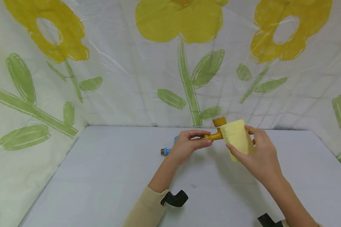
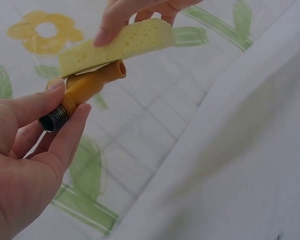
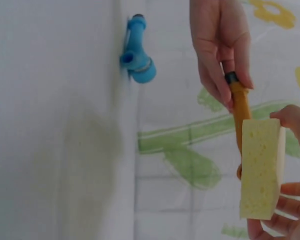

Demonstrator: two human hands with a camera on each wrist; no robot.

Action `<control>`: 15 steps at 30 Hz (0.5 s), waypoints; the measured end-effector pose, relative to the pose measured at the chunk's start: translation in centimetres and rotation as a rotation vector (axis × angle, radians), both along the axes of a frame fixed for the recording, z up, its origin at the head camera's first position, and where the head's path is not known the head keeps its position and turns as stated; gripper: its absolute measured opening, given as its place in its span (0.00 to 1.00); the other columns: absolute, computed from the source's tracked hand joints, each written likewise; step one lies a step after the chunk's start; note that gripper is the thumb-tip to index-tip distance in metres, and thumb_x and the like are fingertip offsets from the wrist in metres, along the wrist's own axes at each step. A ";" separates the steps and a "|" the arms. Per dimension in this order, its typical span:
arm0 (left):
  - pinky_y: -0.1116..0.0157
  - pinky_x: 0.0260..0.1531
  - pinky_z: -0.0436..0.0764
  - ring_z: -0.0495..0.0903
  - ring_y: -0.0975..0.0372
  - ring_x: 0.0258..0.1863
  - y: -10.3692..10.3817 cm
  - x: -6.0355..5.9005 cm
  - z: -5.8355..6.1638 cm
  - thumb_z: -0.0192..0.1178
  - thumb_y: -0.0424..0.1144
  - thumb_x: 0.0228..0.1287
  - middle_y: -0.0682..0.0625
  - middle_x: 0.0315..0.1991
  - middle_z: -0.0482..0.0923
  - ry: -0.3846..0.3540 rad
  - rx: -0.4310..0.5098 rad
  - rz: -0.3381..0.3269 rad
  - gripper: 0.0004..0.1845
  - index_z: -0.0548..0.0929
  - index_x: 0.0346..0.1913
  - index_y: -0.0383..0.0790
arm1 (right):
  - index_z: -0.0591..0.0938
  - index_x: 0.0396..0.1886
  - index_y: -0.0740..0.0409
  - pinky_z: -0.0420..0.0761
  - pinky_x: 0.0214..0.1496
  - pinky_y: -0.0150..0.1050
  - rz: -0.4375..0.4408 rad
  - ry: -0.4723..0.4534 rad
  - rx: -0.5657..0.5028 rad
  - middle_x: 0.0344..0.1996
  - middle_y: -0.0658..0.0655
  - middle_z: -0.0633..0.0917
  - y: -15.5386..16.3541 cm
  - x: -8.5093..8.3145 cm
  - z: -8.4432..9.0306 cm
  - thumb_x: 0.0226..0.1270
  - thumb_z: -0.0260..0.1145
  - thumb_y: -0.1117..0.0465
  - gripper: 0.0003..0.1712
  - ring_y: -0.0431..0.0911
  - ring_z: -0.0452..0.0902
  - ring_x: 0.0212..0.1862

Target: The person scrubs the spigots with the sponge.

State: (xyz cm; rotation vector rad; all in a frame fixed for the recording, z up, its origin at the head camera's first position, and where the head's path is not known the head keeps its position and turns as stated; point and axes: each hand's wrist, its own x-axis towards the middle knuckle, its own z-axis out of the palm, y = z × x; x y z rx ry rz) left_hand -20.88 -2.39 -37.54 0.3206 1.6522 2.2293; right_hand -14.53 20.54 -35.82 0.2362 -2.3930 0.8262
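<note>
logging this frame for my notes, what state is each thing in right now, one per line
left hand: pinches the threaded end of the orange tap, held off the table
right hand: holds the sponge between thumb and fingers
orange tap: in the air, lying roughly level, sponge against its body
sponge: yellow, lifted, pressed on the orange tap
blue tap: lying on the table, untouched

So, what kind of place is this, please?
Probably a staged recording corner, not a real kitchen or workshop. A plain grey table is enclosed by a flower-printed plastic sheet, and only a few props show: an orange tap, a yellow sponge and a blue tap.
</note>
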 end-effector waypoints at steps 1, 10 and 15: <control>0.59 0.56 0.87 0.88 0.63 0.42 0.0 0.0 0.0 0.64 0.21 0.70 0.48 0.45 0.84 0.001 -0.003 -0.001 0.19 0.81 0.62 0.19 | 0.78 0.64 0.71 0.77 0.37 0.37 0.014 0.004 0.011 0.50 0.68 0.82 -0.2 0.0 -0.1 0.49 0.87 0.58 0.44 0.59 0.78 0.47; 0.57 0.56 0.88 0.87 0.65 0.41 0.3 0.3 0.2 0.70 0.27 0.68 0.52 0.44 0.86 0.038 -0.111 0.024 0.17 0.87 0.58 0.29 | 0.78 0.62 0.74 0.80 0.40 0.62 -0.026 0.081 0.043 0.49 0.72 0.82 -0.7 0.1 -0.3 0.43 0.87 0.57 0.47 0.67 0.78 0.49; 0.59 0.55 0.88 0.88 0.65 0.42 0.5 0.4 0.0 0.70 0.25 0.67 0.49 0.46 0.88 0.044 -0.102 0.034 0.17 0.87 0.58 0.29 | 0.78 0.61 0.73 0.82 0.39 0.61 0.028 0.121 0.069 0.49 0.71 0.82 -1.3 0.1 -0.9 0.42 0.87 0.56 0.47 0.66 0.80 0.48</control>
